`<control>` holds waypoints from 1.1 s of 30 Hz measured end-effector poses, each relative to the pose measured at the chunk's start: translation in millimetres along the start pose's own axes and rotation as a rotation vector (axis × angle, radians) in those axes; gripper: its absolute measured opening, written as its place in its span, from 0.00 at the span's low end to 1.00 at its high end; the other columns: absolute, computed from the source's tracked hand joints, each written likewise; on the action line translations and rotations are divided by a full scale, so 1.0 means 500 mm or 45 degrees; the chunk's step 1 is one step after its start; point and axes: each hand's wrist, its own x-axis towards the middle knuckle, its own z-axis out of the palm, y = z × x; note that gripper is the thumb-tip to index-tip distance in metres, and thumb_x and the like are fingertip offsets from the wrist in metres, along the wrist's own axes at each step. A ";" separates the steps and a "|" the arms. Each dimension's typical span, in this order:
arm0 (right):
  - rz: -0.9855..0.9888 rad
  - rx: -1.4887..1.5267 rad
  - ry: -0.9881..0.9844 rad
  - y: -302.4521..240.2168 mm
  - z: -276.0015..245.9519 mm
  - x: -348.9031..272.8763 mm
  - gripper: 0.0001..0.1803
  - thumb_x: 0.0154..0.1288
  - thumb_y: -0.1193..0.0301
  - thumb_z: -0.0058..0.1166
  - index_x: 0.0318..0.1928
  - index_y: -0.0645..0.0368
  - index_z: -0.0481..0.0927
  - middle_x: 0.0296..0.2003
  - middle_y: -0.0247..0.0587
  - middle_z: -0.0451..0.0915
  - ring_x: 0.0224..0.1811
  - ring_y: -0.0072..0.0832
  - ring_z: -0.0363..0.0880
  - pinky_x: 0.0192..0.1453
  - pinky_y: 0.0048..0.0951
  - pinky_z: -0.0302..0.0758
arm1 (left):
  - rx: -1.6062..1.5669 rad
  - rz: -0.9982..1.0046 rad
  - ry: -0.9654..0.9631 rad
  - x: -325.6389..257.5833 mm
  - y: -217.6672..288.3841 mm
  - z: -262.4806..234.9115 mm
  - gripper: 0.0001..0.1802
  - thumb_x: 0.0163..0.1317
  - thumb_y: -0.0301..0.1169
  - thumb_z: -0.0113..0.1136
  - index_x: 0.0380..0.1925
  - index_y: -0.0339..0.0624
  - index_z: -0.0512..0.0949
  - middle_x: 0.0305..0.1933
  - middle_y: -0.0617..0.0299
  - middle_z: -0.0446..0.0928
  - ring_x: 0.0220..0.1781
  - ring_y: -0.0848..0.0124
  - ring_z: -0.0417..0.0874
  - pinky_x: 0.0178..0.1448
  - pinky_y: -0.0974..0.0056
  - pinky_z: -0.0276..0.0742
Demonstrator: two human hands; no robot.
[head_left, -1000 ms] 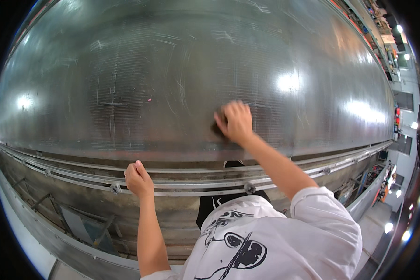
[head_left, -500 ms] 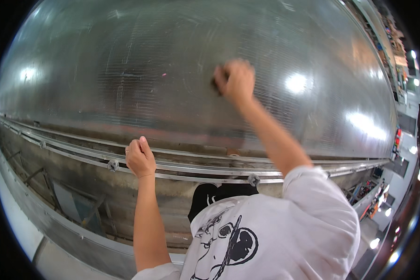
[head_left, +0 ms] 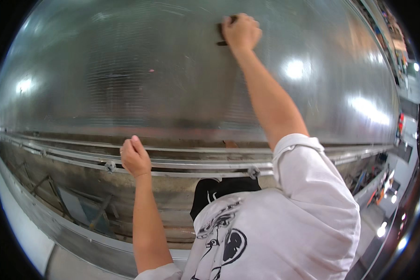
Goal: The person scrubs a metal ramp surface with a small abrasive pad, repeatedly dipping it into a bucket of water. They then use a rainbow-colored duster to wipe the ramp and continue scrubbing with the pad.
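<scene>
A broad, shiny metal sheet lies in front of me, with fine scratch lines over parts of it. My right hand is stretched far out over it, fingers closed round a small dark pad that is pressed to the surface. Most of the pad hides under the palm; its dark left edge shows. My left hand is a loose fist, thumb up, by the metal rails along the sheet's near edge. Nothing sticks out of that fist. A tiny pink speck lies on the sheet.
Round knobs sit along the near rail. Below the rails are a stained trough and a metal frame. Bright light reflections show on the sheet. Shelving with assorted items stands at the far right.
My right hand has moved away from me with the dark pad, farther up the sheet. My left hand has stayed by the rails, still closed. The view has shifted slightly.
</scene>
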 end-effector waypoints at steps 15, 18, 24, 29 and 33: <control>0.377 -0.214 0.066 0.444 -0.209 -0.179 0.17 0.72 0.54 0.60 0.39 0.56 0.87 0.40 0.43 0.86 0.46 0.44 0.82 0.51 0.46 0.74 | 0.069 -0.071 -0.073 0.001 0.001 0.012 0.28 0.83 0.49 0.43 0.29 0.41 0.75 0.30 0.52 0.78 0.40 0.48 0.79 0.43 0.45 0.74; 0.018 0.143 -0.220 0.117 -0.176 -0.180 0.12 0.67 0.58 0.59 0.40 0.52 0.87 0.42 0.42 0.85 0.50 0.43 0.80 0.56 0.44 0.70 | 0.045 -0.111 -0.086 -0.001 -0.008 0.003 0.27 0.83 0.49 0.43 0.29 0.40 0.75 0.30 0.51 0.78 0.40 0.48 0.79 0.43 0.45 0.74; -0.740 0.466 -0.750 0.112 -0.210 -0.324 0.16 0.68 0.53 0.65 0.41 0.52 0.85 0.44 0.38 0.84 0.53 0.41 0.80 0.58 0.47 0.72 | 0.079 -0.151 -0.066 -0.013 -0.031 0.001 0.27 0.84 0.46 0.43 0.29 0.38 0.73 0.31 0.49 0.76 0.40 0.45 0.77 0.45 0.43 0.72; 0.106 0.000 -0.084 0.419 -0.137 0.061 0.19 0.76 0.54 0.57 0.44 0.58 0.86 0.42 0.48 0.87 0.48 0.49 0.84 0.54 0.48 0.78 | 0.007 -0.102 -0.027 -0.027 -0.006 -0.015 0.23 0.81 0.42 0.48 0.27 0.39 0.71 0.29 0.48 0.74 0.37 0.44 0.76 0.43 0.43 0.70; 0.462 -0.167 0.113 0.330 -0.004 0.287 0.24 0.71 0.47 0.57 0.40 0.57 0.88 0.39 0.46 0.89 0.42 0.45 0.87 0.45 0.47 0.80 | -0.052 -0.040 -0.017 -0.007 0.001 0.000 0.21 0.80 0.39 0.50 0.25 0.40 0.70 0.27 0.49 0.71 0.35 0.45 0.74 0.41 0.45 0.69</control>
